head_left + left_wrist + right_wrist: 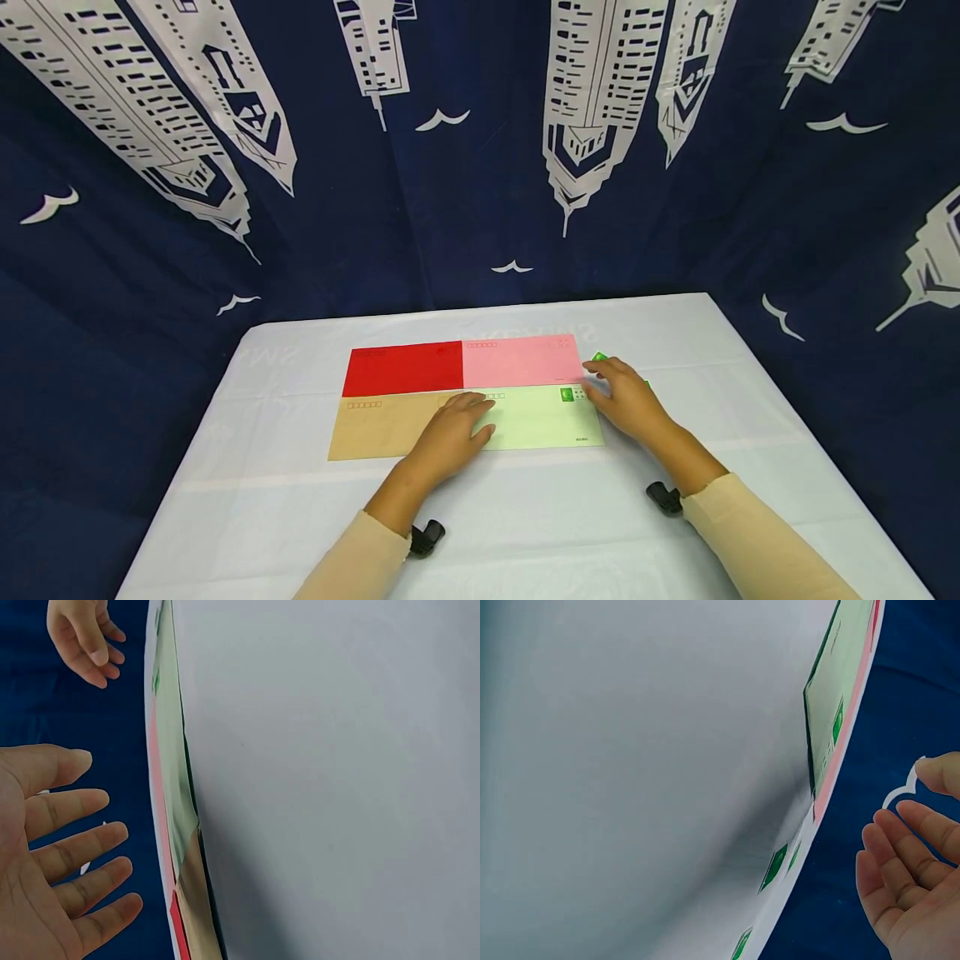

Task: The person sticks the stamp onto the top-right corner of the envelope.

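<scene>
A red envelope and a pink envelope lie in the back row. In front of them lie a tan envelope and a light green envelope, edges close together. A green stamp shows near the light green envelope's upper right corner. My left hand is over the seam of the front envelopes, fingers extended and nothing held. Beside the right edges of the pink and light green envelopes, my right hand hovers with fingers loosely bent, empty. It partly hides loose green stamps on the table.
A white cloth covers the table. Behind it hangs a dark blue curtain with white building and bird prints. Each wrist wears a small black camera, one at the left cuff and another at the right.
</scene>
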The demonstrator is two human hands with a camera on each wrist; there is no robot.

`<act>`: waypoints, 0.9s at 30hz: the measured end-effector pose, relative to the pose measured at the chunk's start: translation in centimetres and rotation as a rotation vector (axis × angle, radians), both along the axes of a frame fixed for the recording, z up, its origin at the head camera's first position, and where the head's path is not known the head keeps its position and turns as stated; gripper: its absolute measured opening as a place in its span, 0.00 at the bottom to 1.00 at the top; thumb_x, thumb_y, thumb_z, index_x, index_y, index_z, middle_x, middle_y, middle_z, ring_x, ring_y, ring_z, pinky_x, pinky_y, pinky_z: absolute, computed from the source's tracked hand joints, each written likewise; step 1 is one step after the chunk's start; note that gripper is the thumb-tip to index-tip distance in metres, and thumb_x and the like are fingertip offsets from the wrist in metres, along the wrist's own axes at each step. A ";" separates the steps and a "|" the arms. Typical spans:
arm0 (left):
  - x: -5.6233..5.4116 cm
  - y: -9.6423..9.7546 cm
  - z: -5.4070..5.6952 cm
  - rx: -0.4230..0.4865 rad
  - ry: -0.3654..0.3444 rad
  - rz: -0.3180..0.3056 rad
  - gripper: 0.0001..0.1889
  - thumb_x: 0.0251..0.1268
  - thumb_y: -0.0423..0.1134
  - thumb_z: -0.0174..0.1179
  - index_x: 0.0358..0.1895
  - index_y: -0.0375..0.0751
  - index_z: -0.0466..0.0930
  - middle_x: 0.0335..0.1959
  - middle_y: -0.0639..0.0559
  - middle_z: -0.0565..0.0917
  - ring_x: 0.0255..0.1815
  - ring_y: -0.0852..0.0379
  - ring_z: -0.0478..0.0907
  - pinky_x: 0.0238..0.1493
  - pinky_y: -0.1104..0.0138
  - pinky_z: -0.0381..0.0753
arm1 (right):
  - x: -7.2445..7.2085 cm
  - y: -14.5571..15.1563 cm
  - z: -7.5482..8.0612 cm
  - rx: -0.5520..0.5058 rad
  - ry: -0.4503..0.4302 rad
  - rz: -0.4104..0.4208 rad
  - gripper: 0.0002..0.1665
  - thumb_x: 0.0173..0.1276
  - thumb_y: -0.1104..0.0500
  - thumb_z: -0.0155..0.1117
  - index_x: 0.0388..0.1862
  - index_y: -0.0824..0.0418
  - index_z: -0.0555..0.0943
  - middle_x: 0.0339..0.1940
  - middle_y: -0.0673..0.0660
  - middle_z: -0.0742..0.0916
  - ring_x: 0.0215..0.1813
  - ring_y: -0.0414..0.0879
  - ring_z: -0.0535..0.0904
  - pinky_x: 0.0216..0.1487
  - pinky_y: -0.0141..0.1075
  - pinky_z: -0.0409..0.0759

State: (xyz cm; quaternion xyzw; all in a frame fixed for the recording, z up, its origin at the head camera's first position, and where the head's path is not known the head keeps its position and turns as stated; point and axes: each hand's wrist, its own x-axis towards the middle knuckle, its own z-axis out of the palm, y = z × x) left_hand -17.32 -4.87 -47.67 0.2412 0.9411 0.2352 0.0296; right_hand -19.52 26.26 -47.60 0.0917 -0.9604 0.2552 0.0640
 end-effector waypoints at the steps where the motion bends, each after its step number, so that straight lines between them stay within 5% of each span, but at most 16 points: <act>1: 0.0 -0.1 0.0 0.003 -0.002 0.004 0.24 0.74 0.47 0.58 0.69 0.43 0.76 0.70 0.48 0.76 0.75 0.48 0.68 0.76 0.52 0.67 | 0.1 0.1 0.0 0.000 -0.004 -0.003 0.26 0.74 0.54 0.63 0.66 0.65 0.77 0.60 0.64 0.83 0.64 0.61 0.78 0.66 0.60 0.75; 27: 0.3 -2.5 -0.1 0.035 -0.007 0.129 0.24 0.71 0.44 0.60 0.67 0.39 0.77 0.70 0.41 0.75 0.74 0.41 0.69 0.72 0.45 0.69 | 1.1 1.5 -0.2 0.001 -0.072 -0.061 0.25 0.72 0.58 0.63 0.66 0.64 0.77 0.63 0.66 0.80 0.63 0.62 0.78 0.65 0.60 0.77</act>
